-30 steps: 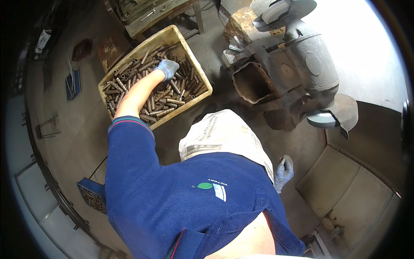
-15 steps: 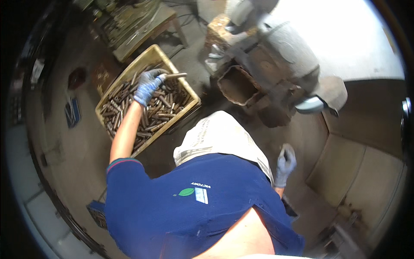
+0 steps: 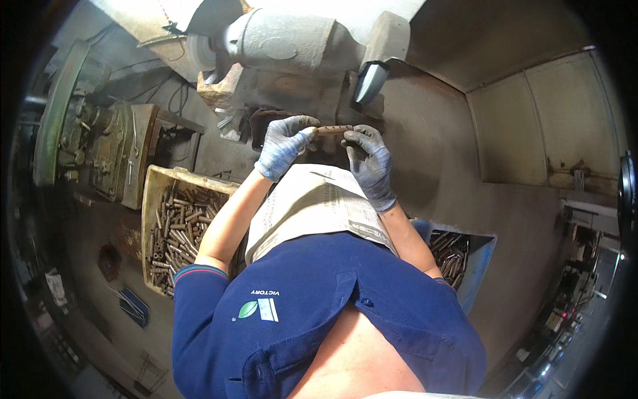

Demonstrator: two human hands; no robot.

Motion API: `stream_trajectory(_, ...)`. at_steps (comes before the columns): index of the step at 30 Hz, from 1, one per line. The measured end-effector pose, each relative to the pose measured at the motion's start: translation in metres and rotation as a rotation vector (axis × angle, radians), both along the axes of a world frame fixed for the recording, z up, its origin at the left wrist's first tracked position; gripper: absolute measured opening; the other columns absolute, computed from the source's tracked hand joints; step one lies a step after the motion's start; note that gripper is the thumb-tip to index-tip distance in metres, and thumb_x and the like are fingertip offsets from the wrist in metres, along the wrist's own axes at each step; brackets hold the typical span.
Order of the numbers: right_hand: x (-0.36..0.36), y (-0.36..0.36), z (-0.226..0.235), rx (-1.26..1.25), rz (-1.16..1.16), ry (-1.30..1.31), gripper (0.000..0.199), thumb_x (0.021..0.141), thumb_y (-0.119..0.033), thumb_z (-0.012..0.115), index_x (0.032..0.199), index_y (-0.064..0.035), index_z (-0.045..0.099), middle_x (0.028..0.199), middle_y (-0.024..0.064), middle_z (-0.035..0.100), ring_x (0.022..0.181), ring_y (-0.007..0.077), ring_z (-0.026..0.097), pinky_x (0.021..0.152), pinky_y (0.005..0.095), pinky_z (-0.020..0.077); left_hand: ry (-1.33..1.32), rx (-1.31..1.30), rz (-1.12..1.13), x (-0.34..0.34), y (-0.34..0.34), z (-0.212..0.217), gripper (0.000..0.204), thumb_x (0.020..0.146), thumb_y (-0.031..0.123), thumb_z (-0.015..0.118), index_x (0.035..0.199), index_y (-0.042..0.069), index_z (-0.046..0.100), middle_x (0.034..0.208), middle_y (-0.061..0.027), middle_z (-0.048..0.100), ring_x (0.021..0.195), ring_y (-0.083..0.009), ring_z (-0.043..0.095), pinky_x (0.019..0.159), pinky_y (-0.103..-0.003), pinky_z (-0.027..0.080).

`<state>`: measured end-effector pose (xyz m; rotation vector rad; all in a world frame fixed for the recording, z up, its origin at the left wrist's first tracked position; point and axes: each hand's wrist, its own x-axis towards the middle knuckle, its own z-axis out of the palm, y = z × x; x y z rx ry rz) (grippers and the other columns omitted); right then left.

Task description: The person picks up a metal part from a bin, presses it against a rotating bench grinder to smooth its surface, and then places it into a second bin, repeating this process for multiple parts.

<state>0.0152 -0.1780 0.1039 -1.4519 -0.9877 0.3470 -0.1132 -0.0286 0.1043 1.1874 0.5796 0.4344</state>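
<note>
A short brownish metal rod with dark marks along its side is held level in front of the grey machine. Its left end is pinched by my left hand, in a blue and white work glove. My right hand, gloved in grey-blue, grips the other end between thumb and fingertips. Many similar metal pieces fill a yellowish crate at my left, partly hidden by my left forearm. More dark metal pieces lie in a blue bin beside my right arm.
Ahead stands a grey machine with a rounded housing and a wheel at its left end. A small greenish pane hangs at its right. Green machinery is at the left, and tan panels stand at the right.
My left hand has come out of the yellowish crate with a metal rod, bringing it to the middle. My right hand has risen from my side onto its other end. The view has turned right.
</note>
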Motion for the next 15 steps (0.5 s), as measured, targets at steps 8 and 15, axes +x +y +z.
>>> stream_trajectory(8, 0.018, -0.016, -0.012, 0.054, -0.098, 0.076, 0.014, 0.082, 0.002, 0.060, 0.095, 0.0013, 0.065, 0.106, 0.0084, 0.054, 0.095, 0.0149, 0.056, 0.080, 0.0234, 0.0461, -0.056, -0.025, -0.057, 0.040, -0.007, -0.008, 0.020, 0.084, 0.007, 0.063, 0.100, -0.004, 0.060, 0.080, -0.0062, 0.065, 0.064, -0.0083, 0.059, 0.054, -0.020, 0.050)
stream_trajectory(15, 0.032, -0.014, -0.034, 0.053, -0.216, -0.031, 0.018, 0.085, 0.004, 0.053, 0.098, 0.0009, 0.066, 0.106, 0.0081, 0.054, 0.096, 0.0154, 0.055, 0.083, 0.0252, 0.0460, 0.041, 0.150, 0.026, 0.064, -0.011, -0.042, 0.015, 0.086, 0.007, 0.061, 0.096, -0.004, 0.062, 0.080, -0.0066, 0.065, 0.067, -0.0106, 0.062, 0.059, -0.023, 0.053)
